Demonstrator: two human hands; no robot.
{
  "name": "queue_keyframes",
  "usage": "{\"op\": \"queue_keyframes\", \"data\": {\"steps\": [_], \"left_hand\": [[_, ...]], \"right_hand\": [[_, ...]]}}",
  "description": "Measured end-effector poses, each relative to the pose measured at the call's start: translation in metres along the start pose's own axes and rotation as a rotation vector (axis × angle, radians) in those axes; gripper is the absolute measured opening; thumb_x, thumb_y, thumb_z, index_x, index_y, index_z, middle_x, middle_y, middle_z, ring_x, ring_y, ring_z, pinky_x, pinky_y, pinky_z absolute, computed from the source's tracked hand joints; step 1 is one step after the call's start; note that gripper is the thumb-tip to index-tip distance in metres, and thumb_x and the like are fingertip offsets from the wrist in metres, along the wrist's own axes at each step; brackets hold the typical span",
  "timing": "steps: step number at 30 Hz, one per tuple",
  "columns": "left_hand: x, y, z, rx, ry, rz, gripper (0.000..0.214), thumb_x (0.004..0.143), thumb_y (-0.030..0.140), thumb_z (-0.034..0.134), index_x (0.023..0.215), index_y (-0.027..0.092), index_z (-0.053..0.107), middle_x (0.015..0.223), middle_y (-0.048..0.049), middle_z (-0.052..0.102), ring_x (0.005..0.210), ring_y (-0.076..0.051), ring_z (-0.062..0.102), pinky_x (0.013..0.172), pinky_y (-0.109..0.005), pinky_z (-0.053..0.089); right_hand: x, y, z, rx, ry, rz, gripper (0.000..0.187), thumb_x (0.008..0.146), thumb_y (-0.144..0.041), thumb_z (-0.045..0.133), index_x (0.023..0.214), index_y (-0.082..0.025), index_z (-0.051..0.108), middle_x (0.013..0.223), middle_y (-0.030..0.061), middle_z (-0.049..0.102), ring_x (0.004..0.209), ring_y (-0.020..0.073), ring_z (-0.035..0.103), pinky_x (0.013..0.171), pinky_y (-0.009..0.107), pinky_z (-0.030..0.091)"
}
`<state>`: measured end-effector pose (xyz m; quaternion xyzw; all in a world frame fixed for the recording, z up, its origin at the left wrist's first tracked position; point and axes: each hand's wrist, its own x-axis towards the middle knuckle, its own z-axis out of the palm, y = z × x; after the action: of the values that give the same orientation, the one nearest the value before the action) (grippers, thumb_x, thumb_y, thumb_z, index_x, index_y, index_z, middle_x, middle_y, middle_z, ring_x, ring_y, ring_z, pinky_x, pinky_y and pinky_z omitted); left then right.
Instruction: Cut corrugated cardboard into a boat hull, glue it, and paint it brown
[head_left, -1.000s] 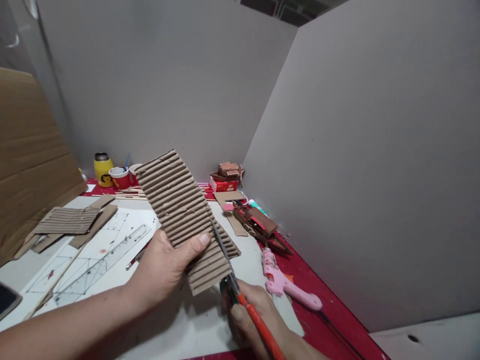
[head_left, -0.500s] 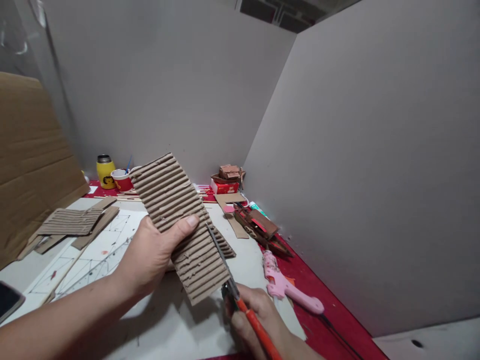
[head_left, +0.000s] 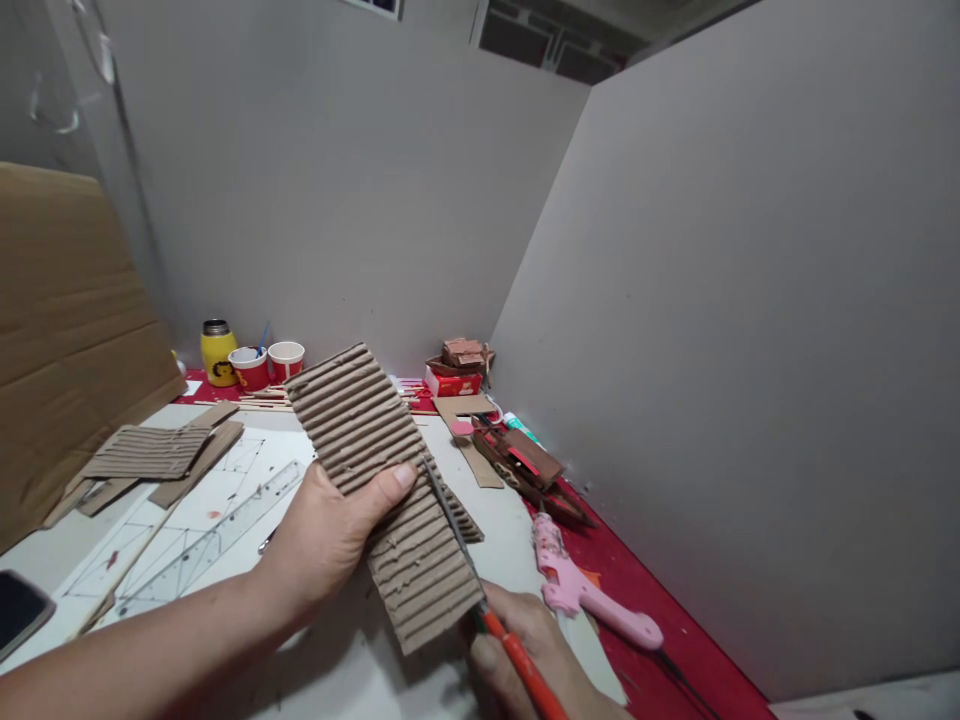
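My left hand point(head_left: 330, 535) grips a strip of brown corrugated cardboard point(head_left: 379, 470), thumb pressed across its ridges, holding it tilted above the white work surface point(head_left: 352, 660). My right hand point(head_left: 529, 650) is closed round the orange handles of a pair of scissors point(head_left: 480, 600). Their blades run up along the cardboard's right edge, where a narrow sliver hangs off the strip.
A pink glue gun point(head_left: 581, 590) lies on the red mat to the right. A clear ruler point(head_left: 210, 545) and drawn paper sit at left, with corrugated pieces point(head_left: 146, 452) and a big cardboard sheet point(head_left: 60, 330). Cups point(head_left: 266, 363), a yellow jar and model parts point(head_left: 525, 462) stand by the walls.
The cardboard strip and both hands have shifted a little lower and to the right; the scissor blades sit further up the strip's right edge. The view has tilted up slightly.
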<state>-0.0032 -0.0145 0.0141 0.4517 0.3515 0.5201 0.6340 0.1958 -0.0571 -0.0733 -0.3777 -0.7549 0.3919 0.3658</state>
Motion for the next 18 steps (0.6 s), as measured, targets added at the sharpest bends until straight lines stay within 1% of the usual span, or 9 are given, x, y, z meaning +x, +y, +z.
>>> {"op": "queue_keyframes", "data": {"steps": [3, 6, 10, 12, 15, 18], "left_hand": [[0.001, 0.000, -0.001, -0.024, -0.017, -0.011, 0.024, 0.080, 0.036, 0.075, 0.093, 0.017, 0.066, 0.091, -0.0039, 0.070, 0.084, -0.019, 0.067, 0.082, -0.035, 0.056], [0.001, 0.001, -0.003, -0.061, -0.042, -0.027, 0.024, 0.079, 0.035, 0.076, 0.091, 0.017, 0.066, 0.086, -0.0033, 0.069, 0.079, -0.018, 0.066, 0.078, -0.034, 0.057], [0.001, 0.001, -0.002, -0.052, -0.050, -0.064, 0.023, 0.079, 0.035, 0.075, 0.088, 0.015, 0.066, 0.084, -0.0044, 0.070, 0.077, -0.019, 0.067, 0.077, -0.036, 0.057], [0.000, 0.000, -0.001, -0.019, -0.069, -0.049, 0.021, 0.080, 0.034, 0.075, 0.088, 0.016, 0.067, 0.084, -0.0039, 0.071, 0.078, -0.018, 0.067, 0.077, -0.034, 0.057], [-0.001, -0.004, 0.001, 0.018, -0.099, -0.004, 0.019, 0.080, 0.030, 0.074, 0.094, 0.018, 0.069, 0.092, -0.0027, 0.072, 0.085, -0.017, 0.067, 0.081, -0.031, 0.055], [-0.002, -0.006, 0.001, 0.038, -0.108, -0.007, 0.017, 0.082, 0.031, 0.073, 0.093, 0.018, 0.070, 0.086, -0.0007, 0.071, 0.082, -0.016, 0.066, 0.080, -0.030, 0.054]], "right_hand": [[-0.001, -0.004, 0.000, -0.009, 0.002, 0.030, 0.050, 0.090, -0.067, 0.039, 0.073, -0.020, 0.046, 0.060, -0.0046, 0.031, 0.053, 0.0104, 0.028, 0.045, 0.024, 0.025], [-0.002, -0.010, -0.002, -0.017, -0.001, 0.085, 0.055, 0.089, -0.070, 0.038, 0.072, -0.019, 0.049, 0.058, -0.0044, 0.031, 0.053, 0.0111, 0.029, 0.046, 0.023, 0.030], [0.000, -0.013, -0.004, -0.042, 0.010, 0.071, 0.058, 0.089, -0.071, 0.038, 0.073, -0.017, 0.055, 0.060, -0.0025, 0.039, 0.057, 0.0122, 0.036, 0.052, 0.023, 0.038], [0.002, -0.013, -0.005, -0.070, 0.016, 0.077, 0.058, 0.088, -0.071, 0.041, 0.077, -0.016, 0.057, 0.064, -0.0016, 0.043, 0.060, 0.0128, 0.038, 0.056, 0.023, 0.041], [0.003, -0.011, -0.006, -0.089, 0.031, 0.111, 0.056, 0.086, -0.071, 0.045, 0.081, -0.016, 0.058, 0.068, -0.0008, 0.047, 0.063, 0.0137, 0.041, 0.059, 0.023, 0.043], [0.001, -0.009, -0.006, -0.045, 0.035, 0.117, 0.057, 0.086, -0.071, 0.046, 0.081, -0.016, 0.059, 0.068, -0.0007, 0.048, 0.063, 0.0136, 0.041, 0.058, 0.023, 0.043]]}}
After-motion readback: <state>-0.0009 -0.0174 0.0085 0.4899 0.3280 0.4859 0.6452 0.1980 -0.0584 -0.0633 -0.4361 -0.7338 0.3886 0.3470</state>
